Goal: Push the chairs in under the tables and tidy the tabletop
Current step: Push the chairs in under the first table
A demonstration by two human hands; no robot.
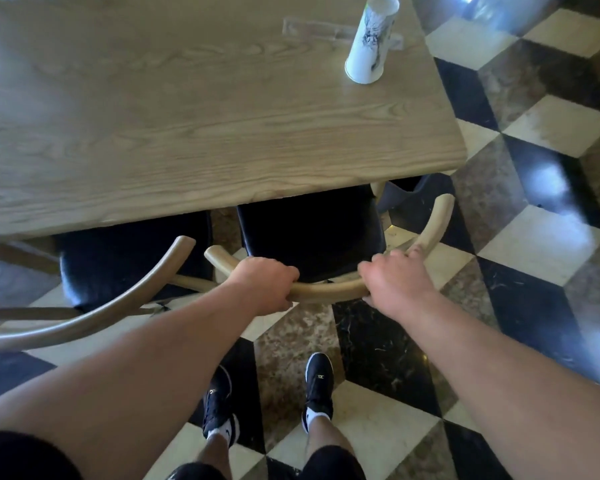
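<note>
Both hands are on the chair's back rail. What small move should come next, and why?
Probably push the chair in under the table: the left hand and right hand grip its back rail, and much of its black seat shows outside the table's edge.

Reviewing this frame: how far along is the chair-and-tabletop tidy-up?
Done: nothing clearly finished. In hand: the left hand and right hand grip the curved back of the nearer chair, its black seat only partly under the table. Left: the second chair beside it also sticks out, and a paper cup and a clear stand sit on the tabletop, not yet tidied.
</note>
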